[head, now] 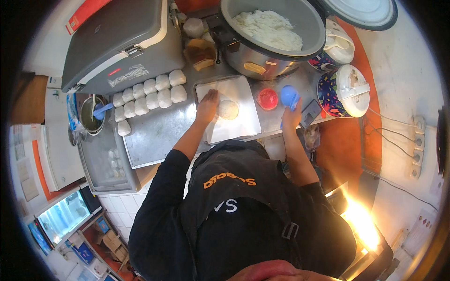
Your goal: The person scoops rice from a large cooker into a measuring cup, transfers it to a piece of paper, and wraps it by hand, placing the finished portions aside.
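Note:
A round, pale mound [228,110], apparently rice, lies on a stack of white paper sheets [242,127] in front of me. My left hand [207,105] rests flat on the paper just left of the mound and grips nothing. In my right hand [292,114] is the handle of a blue plastic scoop [289,94]. Its round bowl is to the right of a small tub of red contents [267,98]. Behind the paper stands a large open rice cooker [260,65] containing white rice [269,30].
Rows of white wrapped packets [151,100] sit on a metal tray [158,135] at left, before a grey cooler box [123,52]. A pot [92,121] holds another blue scoop [102,111]. Patterned containers [342,91] and a phone [310,114] are at right.

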The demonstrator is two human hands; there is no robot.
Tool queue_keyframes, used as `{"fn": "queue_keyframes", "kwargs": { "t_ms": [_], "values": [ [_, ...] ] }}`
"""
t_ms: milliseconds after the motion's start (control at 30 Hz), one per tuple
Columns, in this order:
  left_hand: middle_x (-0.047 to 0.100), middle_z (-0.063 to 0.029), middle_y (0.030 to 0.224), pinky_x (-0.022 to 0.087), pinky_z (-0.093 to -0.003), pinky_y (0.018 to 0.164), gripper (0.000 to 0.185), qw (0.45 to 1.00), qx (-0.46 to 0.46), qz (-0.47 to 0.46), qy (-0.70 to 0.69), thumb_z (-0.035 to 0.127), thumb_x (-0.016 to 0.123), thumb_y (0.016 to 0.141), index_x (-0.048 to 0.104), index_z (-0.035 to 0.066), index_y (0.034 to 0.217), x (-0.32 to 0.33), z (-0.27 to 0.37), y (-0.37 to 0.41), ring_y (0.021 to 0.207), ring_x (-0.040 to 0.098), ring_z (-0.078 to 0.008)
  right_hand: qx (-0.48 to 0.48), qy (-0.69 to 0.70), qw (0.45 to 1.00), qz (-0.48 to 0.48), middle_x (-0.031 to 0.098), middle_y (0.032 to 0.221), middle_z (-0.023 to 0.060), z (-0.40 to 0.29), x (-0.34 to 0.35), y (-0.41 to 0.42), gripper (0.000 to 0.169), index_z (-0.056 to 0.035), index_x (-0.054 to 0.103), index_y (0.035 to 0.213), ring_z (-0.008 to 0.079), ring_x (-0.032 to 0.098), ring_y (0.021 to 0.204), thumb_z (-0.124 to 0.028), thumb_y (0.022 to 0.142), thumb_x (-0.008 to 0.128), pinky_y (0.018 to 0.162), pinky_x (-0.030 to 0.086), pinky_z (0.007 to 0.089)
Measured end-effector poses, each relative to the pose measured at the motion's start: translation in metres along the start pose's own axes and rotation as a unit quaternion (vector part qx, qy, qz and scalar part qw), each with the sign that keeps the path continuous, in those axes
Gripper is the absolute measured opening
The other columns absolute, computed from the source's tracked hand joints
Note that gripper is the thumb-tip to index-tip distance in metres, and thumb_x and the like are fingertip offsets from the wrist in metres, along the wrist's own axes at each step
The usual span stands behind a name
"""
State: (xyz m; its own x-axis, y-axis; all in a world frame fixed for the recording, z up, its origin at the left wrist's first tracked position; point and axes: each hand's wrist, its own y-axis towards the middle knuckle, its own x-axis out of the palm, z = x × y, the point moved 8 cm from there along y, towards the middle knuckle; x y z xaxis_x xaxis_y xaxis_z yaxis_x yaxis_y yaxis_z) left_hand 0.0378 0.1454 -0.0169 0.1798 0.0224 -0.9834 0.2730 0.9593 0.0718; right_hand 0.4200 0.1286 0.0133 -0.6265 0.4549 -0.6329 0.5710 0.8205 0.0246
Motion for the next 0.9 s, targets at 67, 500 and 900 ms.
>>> {"fn": "queue_keyframes", "kwargs": {
  "t_ms": [67,500,900],
  "values": [
    [0.055,-0.0202,0.141,0.045,-0.0342,0.109,0.051,1.0,-0.009,0.019,0.011,0.005,0.053,0.089,0.049,-0.005,0.138,-0.002,-0.003,0.005,0.134,0.051,-0.0302,0.008,-0.017,1.0,-0.012,0.061,0.129,0.0248,0.005,0.006,0.019,0.075,-0.0039,0.036,0.153,0.0358,0.061,0.109,-0.007,0.081,0.059,0.093,0.047,0.0418],
    [0.058,-0.0211,0.136,0.048,-0.0366,0.106,0.048,0.995,-0.069,-0.004,-0.068,0.005,0.053,0.087,0.053,-0.001,0.135,0.007,-0.012,0.009,0.128,0.056,-0.032,-0.06,-0.04,0.996,0.056,0.063,0.118,0.0217,0.006,0.024,0.02,0.05,0.0031,0.06,0.126,0.0385,0.059,0.111,-0.008,0.077,0.063,0.099,0.045,0.0445],
    [0.058,-0.019,0.132,0.04,-0.0426,0.11,0.042,0.976,-0.065,-0.095,-0.185,0.025,0.065,0.082,0.067,0.002,0.117,-0.003,-0.014,0.073,0.128,0.05,-0.0358,-0.126,0.017,0.992,0.0,0.065,0.111,0.0162,-0.042,0.036,-0.023,0.041,-0.0005,0.064,0.118,0.0291,0.062,0.099,-0.003,0.078,0.064,0.089,0.05,0.0395]
  ]
}}
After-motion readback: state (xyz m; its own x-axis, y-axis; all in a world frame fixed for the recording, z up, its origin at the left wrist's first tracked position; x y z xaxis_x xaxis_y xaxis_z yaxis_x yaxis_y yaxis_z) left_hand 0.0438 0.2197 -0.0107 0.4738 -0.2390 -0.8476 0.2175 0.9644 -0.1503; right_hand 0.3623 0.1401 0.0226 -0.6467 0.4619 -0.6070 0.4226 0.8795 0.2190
